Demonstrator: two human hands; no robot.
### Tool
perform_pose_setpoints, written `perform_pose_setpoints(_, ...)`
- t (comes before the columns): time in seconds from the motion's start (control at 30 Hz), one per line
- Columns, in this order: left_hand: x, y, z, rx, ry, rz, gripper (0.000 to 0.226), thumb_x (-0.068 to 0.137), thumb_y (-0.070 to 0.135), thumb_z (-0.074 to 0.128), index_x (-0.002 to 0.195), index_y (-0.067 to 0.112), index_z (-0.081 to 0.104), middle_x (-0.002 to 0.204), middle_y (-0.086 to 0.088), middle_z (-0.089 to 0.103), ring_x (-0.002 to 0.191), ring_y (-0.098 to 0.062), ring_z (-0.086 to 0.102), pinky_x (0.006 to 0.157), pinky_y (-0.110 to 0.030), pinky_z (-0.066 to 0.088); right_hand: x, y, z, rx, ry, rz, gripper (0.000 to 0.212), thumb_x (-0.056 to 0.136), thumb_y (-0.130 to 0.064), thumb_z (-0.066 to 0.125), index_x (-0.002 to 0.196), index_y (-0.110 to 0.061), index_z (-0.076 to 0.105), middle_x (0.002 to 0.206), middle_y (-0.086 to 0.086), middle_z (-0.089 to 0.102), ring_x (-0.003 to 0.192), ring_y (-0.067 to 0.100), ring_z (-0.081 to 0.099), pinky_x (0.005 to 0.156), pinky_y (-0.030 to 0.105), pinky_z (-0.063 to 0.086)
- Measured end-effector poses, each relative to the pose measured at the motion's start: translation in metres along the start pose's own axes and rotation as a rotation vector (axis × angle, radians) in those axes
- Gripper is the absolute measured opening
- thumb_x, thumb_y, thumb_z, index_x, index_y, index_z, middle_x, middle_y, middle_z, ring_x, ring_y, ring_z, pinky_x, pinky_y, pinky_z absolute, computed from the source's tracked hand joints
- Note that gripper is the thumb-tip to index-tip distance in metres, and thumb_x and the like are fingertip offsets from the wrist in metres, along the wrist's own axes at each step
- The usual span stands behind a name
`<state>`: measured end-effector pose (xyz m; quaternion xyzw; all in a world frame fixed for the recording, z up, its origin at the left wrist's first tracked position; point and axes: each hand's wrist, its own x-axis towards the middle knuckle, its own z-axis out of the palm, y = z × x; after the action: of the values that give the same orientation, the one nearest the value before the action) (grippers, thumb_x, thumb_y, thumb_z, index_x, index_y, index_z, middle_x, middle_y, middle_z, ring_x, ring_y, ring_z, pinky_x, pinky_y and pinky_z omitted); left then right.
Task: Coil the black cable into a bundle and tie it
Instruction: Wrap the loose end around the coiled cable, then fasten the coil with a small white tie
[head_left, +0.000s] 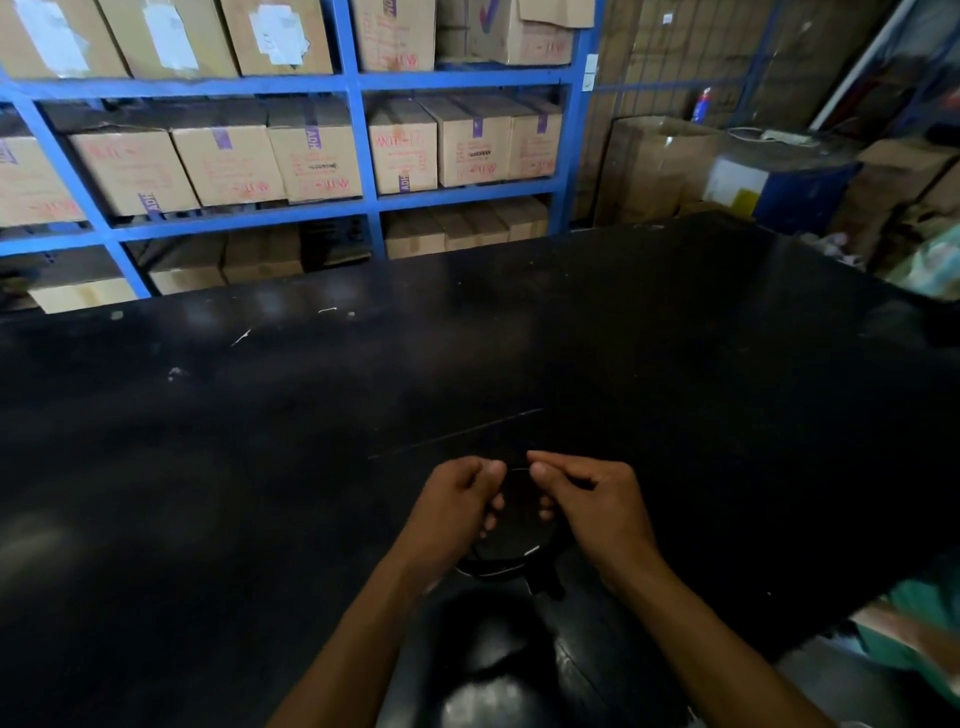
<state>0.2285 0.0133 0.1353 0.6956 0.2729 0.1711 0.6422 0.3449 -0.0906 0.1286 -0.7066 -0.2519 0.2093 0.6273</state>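
The left hand (457, 499) hung low over the dark surface (234, 415), fingers curled, with thumb and forefinger pinching the left side of the black cable (506, 545). The cable sat directly between the two hands as a small, roughly round coil near the surface's front edge. Its loops ran from the fingertips back toward the person, longer that way than across. Neither hand was nearer, as both touched it. The right hand (592, 499) mirrored the left, curled and pinching the coil's right side. Beyond the hands, a thin dark line slanted up to the right across the surface. Whether it was a loose tail of cable could not be told.
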Motion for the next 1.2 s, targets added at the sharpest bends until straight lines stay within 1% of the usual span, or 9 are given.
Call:
perform_pose_setpoints(0.1,0.01,-0.01,0.008,-0.056,0.053,-0.022,0.034,0.101,0.026,0.045,0.072,0.013,0.057,0.056,0.004,0.051,0.044,-0.004,0.046,0.044,-0.019,0.038,0.007,0.012,-0.007,-0.025,0.005,0.022,0.019,0.083,-0.008,0.073,0.092,-0.023,0.078,0.081,-0.003,0.078,0.065,0.005,0.07,0.058,0.017,0.054)
perform_pose_setpoints(0.23,0.024,-0.03,0.016,-0.39,-0.056,-0.227,0.035,0.101,0.02,0.04,0.1,0.0,0.069,0.061,0.0,0.051,0.048,-0.008,0.041,0.045,-0.021,0.033,0.016,0.034,-0.02,-0.077,0.047,0.077,0.016,0.081,-0.008,0.074,0.088,-0.022,0.079,0.086,-0.006,0.078,0.082,0.005,0.072,0.076,0.021,0.054)
perform_pose_setpoints(0.4,0.043,-0.051,0.041,-0.255,0.124,-0.273,0.032,0.1,0.015,0.043,0.094,0.003,0.072,0.062,-0.006,0.05,0.05,-0.017,0.041,0.045,-0.02,0.03,0.03,0.062,-0.028,-0.089,0.012,0.185,0.015,0.082,-0.003,0.072,0.093,-0.011,0.079,0.09,0.008,0.078,0.088,0.021,0.073,0.086,0.038,0.057)
perform_pose_setpoints(0.57,0.074,-0.063,0.056,-0.148,0.231,-0.377,0.027,0.098,0.017,0.048,0.074,0.008,0.055,0.041,0.009,0.045,0.032,-0.004,0.035,0.033,-0.015,0.026,0.057,0.085,-0.033,-0.121,0.006,0.232,0.014,0.082,-0.003,0.072,0.094,-0.009,0.078,0.093,0.009,0.078,0.084,0.016,0.071,0.083,0.03,0.056)
perform_pose_setpoints(0.73,0.109,-0.075,0.056,0.005,0.299,-0.338,0.033,0.097,0.019,0.05,0.064,0.015,0.051,0.055,0.001,0.05,0.042,-0.007,0.04,0.044,-0.022,0.031,0.097,0.113,-0.046,-0.186,0.067,0.361,0.025,0.09,-0.021,0.066,0.081,0.001,0.074,0.084,0.024,0.073,0.073,0.02,0.064,0.067,0.031,0.052)
perform_pose_setpoints(0.83,0.122,-0.082,0.05,0.03,0.311,-0.341,0.039,0.099,0.022,0.048,0.061,0.016,0.051,0.051,0.0,0.048,0.042,-0.009,0.038,0.046,-0.024,0.029,0.123,0.134,-0.07,-0.483,0.184,0.373,0.013,0.088,-0.016,0.067,0.096,-0.011,0.075,0.097,0.012,0.074,0.092,0.025,0.068,0.076,0.021,0.049)
perform_pose_setpoints(0.93,0.129,-0.087,0.05,0.035,0.28,-0.351,0.035,0.101,0.023,0.046,0.069,0.01,0.053,0.048,0.008,0.051,0.041,-0.006,0.039,0.041,-0.021,0.03,0.143,0.154,-0.082,-0.77,0.209,0.384,0.028,0.085,-0.019,0.07,0.113,-0.018,0.067,0.118,0.012,0.064,0.11,0.031,0.06,0.096,0.039,0.048)
perform_pose_setpoints(1.03,0.135,-0.086,0.052,-0.036,0.242,-0.365,0.029,0.101,0.022,0.046,0.077,0.007,0.051,0.049,0.009,0.053,0.038,-0.001,0.037,0.038,-0.017,0.029,0.151,0.163,-0.082,-0.87,0.231,0.378,0.044,0.08,-0.023,0.075,0.12,-0.023,0.058,0.131,0.01,0.048,0.12,0.032,0.048,0.097,0.044,0.046)
perform_pose_setpoints(1.2,0.148,-0.087,0.057,-0.14,0.219,-0.404,0.029,0.1,0.02,0.048,0.074,0.008,0.051,0.051,0.005,0.053,0.036,-0.001,0.036,0.036,-0.017,0.028,0.158,0.174,-0.092,-1.016,0.043,0.469,0.05,0.086,-0.024,0.068,0.132,-0.017,0.053,0.141,0.012,0.044,0.125,0.036,0.041,0.098,0.047,0.044)
